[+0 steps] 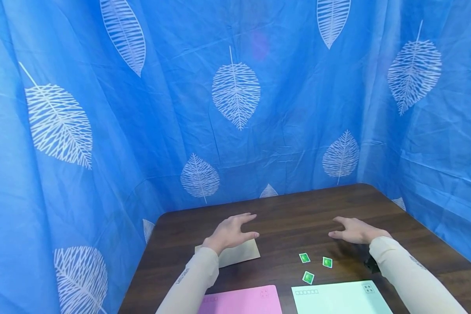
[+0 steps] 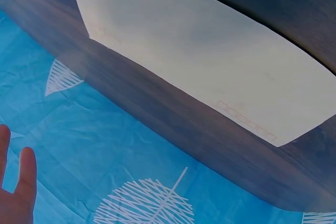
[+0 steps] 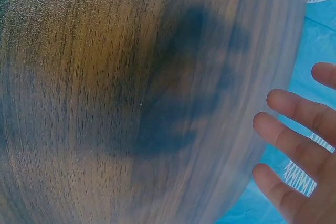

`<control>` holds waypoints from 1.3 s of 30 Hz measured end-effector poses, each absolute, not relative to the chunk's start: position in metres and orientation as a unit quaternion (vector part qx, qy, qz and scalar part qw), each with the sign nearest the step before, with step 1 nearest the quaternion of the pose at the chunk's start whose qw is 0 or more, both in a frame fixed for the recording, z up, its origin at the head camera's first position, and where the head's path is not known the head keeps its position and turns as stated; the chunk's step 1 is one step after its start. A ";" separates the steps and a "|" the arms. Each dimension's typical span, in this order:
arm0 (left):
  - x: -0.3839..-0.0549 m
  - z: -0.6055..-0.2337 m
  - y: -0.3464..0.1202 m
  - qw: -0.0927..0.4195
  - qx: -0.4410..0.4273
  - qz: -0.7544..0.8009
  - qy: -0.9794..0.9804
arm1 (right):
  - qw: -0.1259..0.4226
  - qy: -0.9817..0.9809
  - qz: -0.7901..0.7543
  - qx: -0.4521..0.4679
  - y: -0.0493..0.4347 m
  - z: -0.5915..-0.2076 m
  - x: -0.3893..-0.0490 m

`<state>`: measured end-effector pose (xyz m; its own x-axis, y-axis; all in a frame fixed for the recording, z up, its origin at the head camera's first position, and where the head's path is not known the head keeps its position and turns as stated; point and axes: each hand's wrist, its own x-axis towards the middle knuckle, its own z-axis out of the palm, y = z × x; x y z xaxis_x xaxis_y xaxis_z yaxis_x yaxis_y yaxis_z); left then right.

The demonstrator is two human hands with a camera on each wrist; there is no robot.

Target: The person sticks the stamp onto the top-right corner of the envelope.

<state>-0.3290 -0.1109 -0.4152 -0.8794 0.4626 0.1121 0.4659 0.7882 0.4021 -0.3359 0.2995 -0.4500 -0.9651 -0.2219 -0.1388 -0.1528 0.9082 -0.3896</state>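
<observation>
My left hand (image 1: 230, 232) hovers with fingers extended above a cream envelope (image 1: 241, 254), covering part of it in the head view. In the left wrist view this envelope (image 2: 199, 45) shows a row of small printed boxes, and only a few fingers (image 2: 26, 177) appear at the lower left. Over the right side of the table, my right hand (image 1: 357, 230) hangs in the air holding nothing; its spread fingers (image 3: 294, 140) and a shadow on the wood show in the right wrist view. Three small green stamps (image 1: 308, 277) lie between the hands, nearer the front.
A pink envelope (image 1: 243, 301) and a mint-green envelope (image 1: 337, 298) lie side by side at the front of the dark wooden table (image 1: 294, 218). A dark object (image 1: 371, 264) shows beneath the right wrist. Blue leaf-patterned curtains (image 1: 282, 109) surround the table.
</observation>
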 end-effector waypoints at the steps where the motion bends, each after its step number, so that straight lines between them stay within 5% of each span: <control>1: -0.329 -0.415 -0.110 0.004 -0.248 -0.213 -0.945 | 0.090 0.972 -0.192 -0.099 0.299 -0.450 -0.336; 39: -0.309 -0.417 -0.065 0.005 -0.353 -0.104 -0.930 | 0.093 0.971 -0.202 -0.085 0.294 -0.466 -0.335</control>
<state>-0.3091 -0.0648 -0.4167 -0.7500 0.6562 0.0825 0.6583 0.7285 0.1897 -0.3345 0.2938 -0.4662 -0.9685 -0.2021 -0.1456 -0.1273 0.9040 -0.4082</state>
